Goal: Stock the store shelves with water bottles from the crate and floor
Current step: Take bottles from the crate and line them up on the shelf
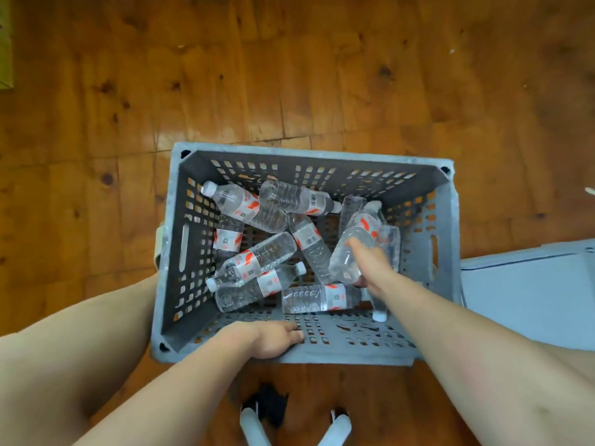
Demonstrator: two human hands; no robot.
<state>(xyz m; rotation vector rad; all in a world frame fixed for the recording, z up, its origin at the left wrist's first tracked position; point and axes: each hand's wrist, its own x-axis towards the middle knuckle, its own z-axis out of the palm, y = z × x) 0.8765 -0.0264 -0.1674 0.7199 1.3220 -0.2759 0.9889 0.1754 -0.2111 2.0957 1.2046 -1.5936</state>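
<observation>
A grey slotted plastic crate [322, 352] stands on the wooden floor between my knees. Several clear water bottles with red and white labels lie jumbled inside it. My right hand [375, 268] reaches into the crate's right side and grips one tilted bottle [352, 239] round its lower body, cap pointing away from me. My left hand [267, 338] holds the crate's near rim, fingers curled over the inner wall. Another bottle [322, 297] lies flat just left of my right wrist.
A pale grey-white box or surface [531, 291] sits right of the crate. Glossy wooden floor [289, 75] stretches beyond the crate. White chair or stool legs [254, 426] show below the crate, near me. A cardboard edge [4, 43] is at the far left.
</observation>
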